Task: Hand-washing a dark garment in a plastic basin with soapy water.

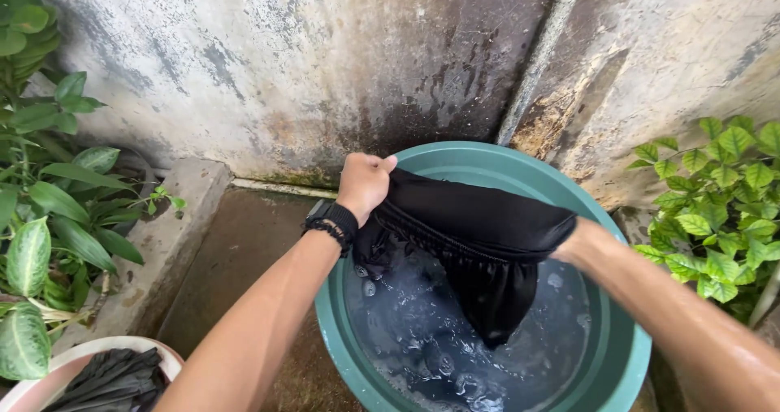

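Black garment point(479, 241) hangs at frame centre before a stained concrete wall point(325, 62), above the wet floor point(244, 258). Below it, a green tub point(626, 331) holds soapy water point(422, 331); at lower left, a white basin point(57, 371) holds dark cloth. The left hand point(363, 183) fists one waistband end; the right hand's fingers are hidden inside the other.

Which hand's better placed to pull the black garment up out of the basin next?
Probably left. The left hand is fisted on the garment's waistband in plain view, above the green basin. The right hand is hidden inside the cloth, so its hold can't be judged. The hem hangs just over the water.
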